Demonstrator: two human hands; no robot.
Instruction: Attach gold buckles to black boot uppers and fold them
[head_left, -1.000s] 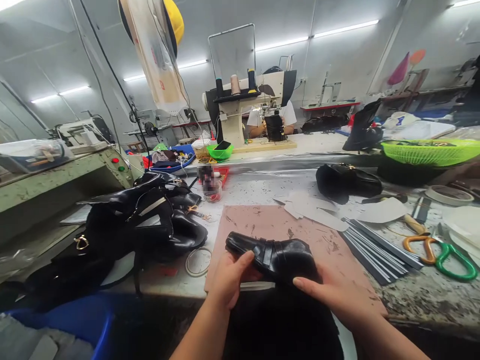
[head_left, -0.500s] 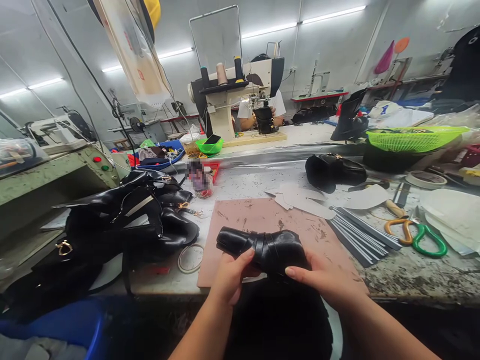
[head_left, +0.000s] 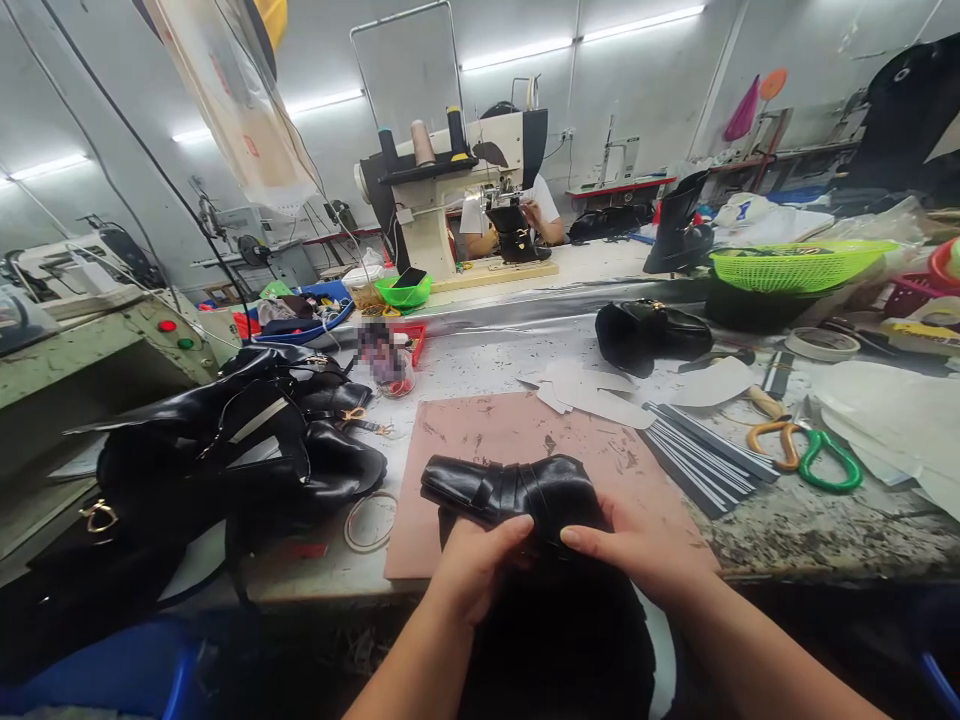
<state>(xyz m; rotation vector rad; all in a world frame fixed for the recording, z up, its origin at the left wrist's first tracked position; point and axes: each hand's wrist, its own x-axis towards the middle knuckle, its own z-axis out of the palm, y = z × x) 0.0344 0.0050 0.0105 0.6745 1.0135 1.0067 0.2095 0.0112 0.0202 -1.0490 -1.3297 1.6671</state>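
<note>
A black leather shoe upper lies on a pink cutting mat at the near edge of the worktable. My left hand grips its near side, thumb pressed on the leather. My right hand holds the same piece from the right, thumb on top close to the left thumb. Both hands are closed on it. Its lower part hangs dark over the table edge towards my lap.
A heap of black leather uppers lies to the left. Scissors with orange and green handles, grey strips and white pattern pieces lie right. Another black upper, a green basket and a person at a sewing machine are behind.
My two thumbs have come closer together on the black upper, which sits a little nearer the table edge. The view has shifted slightly to the right.
</note>
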